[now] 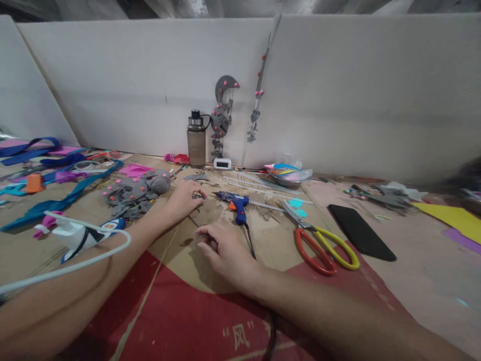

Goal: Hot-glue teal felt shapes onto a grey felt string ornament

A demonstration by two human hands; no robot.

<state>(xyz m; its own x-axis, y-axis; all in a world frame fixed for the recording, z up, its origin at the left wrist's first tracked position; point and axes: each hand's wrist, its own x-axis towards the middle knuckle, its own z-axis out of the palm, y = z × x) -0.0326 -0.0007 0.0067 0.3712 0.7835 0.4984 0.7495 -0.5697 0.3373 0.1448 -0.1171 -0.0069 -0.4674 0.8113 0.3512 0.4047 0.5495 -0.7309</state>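
My left hand (185,201) is closed, thumb and fingers pinched together near a small dark grey bit too unclear to name. Closer to me, my right hand (224,250) has its fingers curled inward; whatever they hold, if anything, is hidden. A blue hot glue gun (241,210) with an orange trigger lies just beyond the right hand, its nozzle pointing left and its black cord running back under the right wrist. Left of my left hand is a pile of grey felt pieces (128,190) with pink pompoms, beside a ball of grey yarn (161,183).
Scissors (315,238) with red and yellow handles lie right of the glue gun, then a black phone (358,231). Glue sticks (265,188) lie behind. A water bottle (196,143) and small digital clock (222,164) stand by the white panel. A white cable (75,265) crosses my left forearm.
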